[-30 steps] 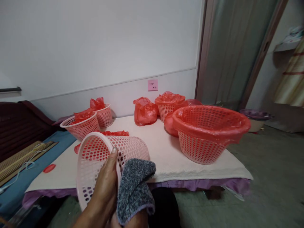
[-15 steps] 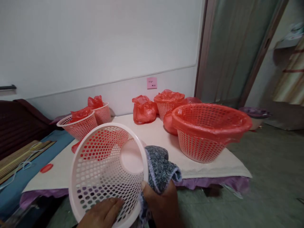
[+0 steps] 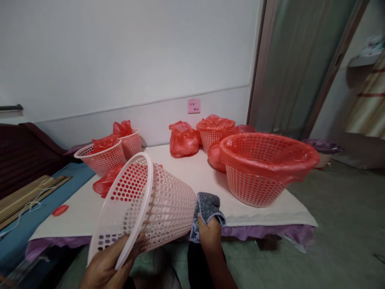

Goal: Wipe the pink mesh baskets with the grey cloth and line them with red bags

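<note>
A pale pink perforated plastic basket (image 3: 170, 200) is tipped on its side above the front of the table, its mouth facing left. My left hand (image 3: 110, 261) is closed around the lower rim, with the thumb side inside the mouth and fingers behind the wall. In my right hand (image 3: 210, 233) is a bunched dark grey cloth (image 3: 208, 206) with a light purple edge. The cloth lies against the basket's base end, and my right fingers are wrapped in it. A red plastic bag (image 3: 110, 180) lies partly hidden behind the basket.
On the white-covered table (image 3: 192, 170), a large basket lined with a red bag (image 3: 255, 184) stands at right. Another lined basket (image 3: 209, 138) and a knotted red bag (image 3: 183, 140) stand behind. Two pink baskets (image 3: 105, 160) are at left, near a red disc (image 3: 60, 210).
The basket has turned so its mouth points left and its outer side shows. My left hand now grips the rim; my right hand with the cloth has moved from the rim to the base.
</note>
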### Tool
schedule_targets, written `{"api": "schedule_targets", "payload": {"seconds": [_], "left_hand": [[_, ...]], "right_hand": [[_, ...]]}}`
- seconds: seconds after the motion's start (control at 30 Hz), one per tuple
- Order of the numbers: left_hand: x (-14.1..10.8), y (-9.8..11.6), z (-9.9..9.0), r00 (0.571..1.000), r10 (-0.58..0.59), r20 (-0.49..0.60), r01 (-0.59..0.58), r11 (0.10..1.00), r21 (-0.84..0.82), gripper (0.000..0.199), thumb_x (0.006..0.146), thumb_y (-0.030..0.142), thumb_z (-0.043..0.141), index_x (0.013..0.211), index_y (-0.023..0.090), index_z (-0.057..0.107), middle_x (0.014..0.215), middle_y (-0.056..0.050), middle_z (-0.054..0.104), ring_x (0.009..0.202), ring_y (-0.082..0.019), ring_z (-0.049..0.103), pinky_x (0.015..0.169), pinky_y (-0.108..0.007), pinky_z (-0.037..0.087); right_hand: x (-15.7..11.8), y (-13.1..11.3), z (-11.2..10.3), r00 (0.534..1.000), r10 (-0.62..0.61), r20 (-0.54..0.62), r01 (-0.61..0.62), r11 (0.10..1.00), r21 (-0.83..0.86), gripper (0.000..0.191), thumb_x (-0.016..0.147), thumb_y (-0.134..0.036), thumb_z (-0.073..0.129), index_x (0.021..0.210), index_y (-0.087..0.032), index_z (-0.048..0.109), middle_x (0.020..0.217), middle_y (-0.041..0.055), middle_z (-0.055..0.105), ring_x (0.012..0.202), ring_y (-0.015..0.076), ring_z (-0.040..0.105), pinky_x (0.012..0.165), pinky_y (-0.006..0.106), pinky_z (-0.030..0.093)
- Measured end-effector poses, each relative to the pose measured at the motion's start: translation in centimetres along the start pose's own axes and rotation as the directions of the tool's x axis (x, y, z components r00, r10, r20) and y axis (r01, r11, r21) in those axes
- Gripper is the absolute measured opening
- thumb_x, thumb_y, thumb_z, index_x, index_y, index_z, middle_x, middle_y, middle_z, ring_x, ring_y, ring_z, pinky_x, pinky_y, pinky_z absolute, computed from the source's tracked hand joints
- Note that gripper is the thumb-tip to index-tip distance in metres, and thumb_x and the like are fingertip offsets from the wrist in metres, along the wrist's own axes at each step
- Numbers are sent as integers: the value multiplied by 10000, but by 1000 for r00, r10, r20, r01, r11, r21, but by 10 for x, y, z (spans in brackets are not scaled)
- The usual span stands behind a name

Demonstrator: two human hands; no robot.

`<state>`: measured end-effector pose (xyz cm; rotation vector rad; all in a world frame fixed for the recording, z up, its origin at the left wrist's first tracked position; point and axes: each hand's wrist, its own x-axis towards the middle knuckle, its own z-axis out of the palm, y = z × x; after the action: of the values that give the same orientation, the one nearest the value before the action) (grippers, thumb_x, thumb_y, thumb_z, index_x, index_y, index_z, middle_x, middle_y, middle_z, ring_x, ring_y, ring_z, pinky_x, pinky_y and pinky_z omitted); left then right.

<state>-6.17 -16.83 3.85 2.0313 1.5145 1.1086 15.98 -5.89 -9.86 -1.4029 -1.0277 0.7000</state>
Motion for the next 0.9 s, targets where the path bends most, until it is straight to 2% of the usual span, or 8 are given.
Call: {"api": "schedule_targets", "payload": {"seconds": [0.07, 0.17, 0.27, 0.4, 0.5, 0.67, 0.8, 0.9], "left_hand": [[5, 1, 3, 987, -141, -71, 133, 985, -106, 308, 779, 311, 674, 1085, 337, 692, 1089, 8, 732, 946, -199, 697, 807, -224, 547], [25, 15, 12, 918, -359, -170, 305, 911, -277, 356, 726, 376, 724, 1051, 237, 688, 1074, -35, 733, 976, -210, 680, 817, -242, 548], [58, 33, 17, 899, -411, -152, 323, 855, -405, 374, 729, 403, 713, 1023, 181, 653, 950, -41, 730, 829, -184, 687, 719, -251, 563], [112, 40, 11, 905, -425, -29, 377, 829, -413, 327, 737, 435, 682, 901, 165, 597, 739, 1, 654, 663, -155, 649, 585, -252, 531], [153, 34, 1, 883, -469, 23, 450, 830, -330, 275, 751, 432, 641, 786, 175, 550, 675, 6, 619, 609, -151, 624, 553, -262, 507], [205, 30, -3, 859, -507, 65, 506, 827, -246, 250, 744, 416, 622, 764, 183, 535, 654, 0, 613, 590, -175, 623, 566, -302, 506], [235, 35, 7, 860, -502, 91, 509, 835, -210, 253, 744, 437, 613, 756, 194, 542, 669, -12, 638, 600, -190, 631, 567, -309, 499], [254, 34, 8, 852, -508, 129, 524, 831, -186, 278, 728, 459, 619, 743, 185, 575, 661, -37, 661, 586, -200, 635, 558, -310, 493]], "right_hand": [[-7, -4, 3, 1000, -21, -3, 21, 1000, 16, 449, 757, -367, 518, 1022, -44, 680, 1035, 226, 693, 993, 339, 641, 898, 487, 474], [-25, -37, 11, 980, -192, 55, 190, 981, 32, 341, 747, -252, 533, 1014, -100, 680, 1037, 163, 698, 992, 283, 633, 902, 419, 472], [-32, -82, 18, 901, -379, 210, 377, 925, 49, 325, 701, -126, 531, 984, -159, 688, 1008, 102, 704, 981, 244, 623, 901, 363, 457], [-2, -114, 30, 841, -451, 299, 483, 875, -38, 333, 700, -83, 515, 968, -163, 696, 931, 100, 712, 936, 239, 623, 866, 337, 446], [39, -106, 41, 861, -417, 291, 470, 870, -146, 298, 714, -91, 522, 939, -172, 700, 925, 103, 709, 899, 233, 619, 830, 317, 438], [101, -59, 54, 939, -291, 182, 325, 924, -200, 274, 722, -113, 500, 915, -108, 694, 905, 168, 695, 843, 271, 622, 762, 358, 458], [125, -27, 59, 959, -246, 140, 267, 952, -153, 262, 742, -170, 504, 918, -114, 689, 908, 152, 701, 851, 265, 636, 776, 359, 480], [132, -10, 64, 964, -247, 103, 249, 968, -9, 300, 779, -215, 501, 1012, -142, 675, 996, 123, 701, 941, 235, 642, 839, 329, 487]]}}
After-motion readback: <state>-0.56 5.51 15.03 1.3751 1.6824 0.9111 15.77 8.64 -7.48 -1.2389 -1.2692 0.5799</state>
